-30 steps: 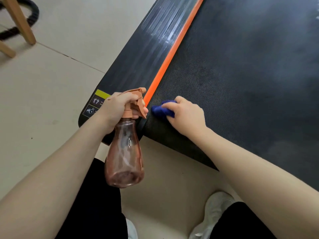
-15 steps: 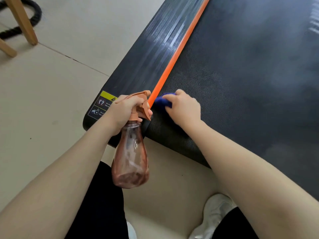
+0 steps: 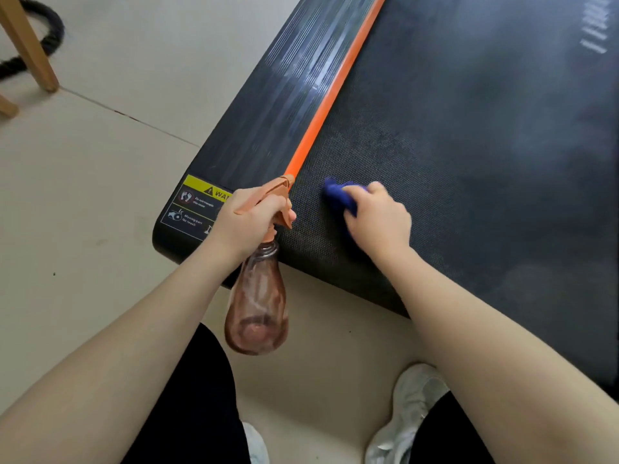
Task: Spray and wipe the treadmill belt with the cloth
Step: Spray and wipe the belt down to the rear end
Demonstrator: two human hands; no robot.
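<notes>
The black textured treadmill belt [image 3: 469, 128] fills the upper right of the head view, bordered on its left by an orange stripe [image 3: 330, 98] and a ribbed side rail [image 3: 268, 112]. My right hand [image 3: 378, 222] grips a bunched blue cloth [image 3: 340, 195] and presses it on the belt near the rear end, a little right of the stripe. My left hand [image 3: 248, 219] holds a brownish see-through spray bottle [image 3: 256, 303] by its orange trigger head, hanging over the rail's rear corner. Most of the cloth is hidden under my fingers.
A yellow warning label [image 3: 201, 204] marks the rail's corner. Pale floor tiles [image 3: 83, 195] lie to the left. Wooden stool legs [image 3: 30, 51] and a black rope [image 3: 50, 31] stand at top left. My white shoes [image 3: 408, 410] sit on the floor below the treadmill's end.
My right hand has slid the blue cloth to the right, away from the orange stripe and onto the belt. My left hand keeps its hold on the bottle by the rail corner.
</notes>
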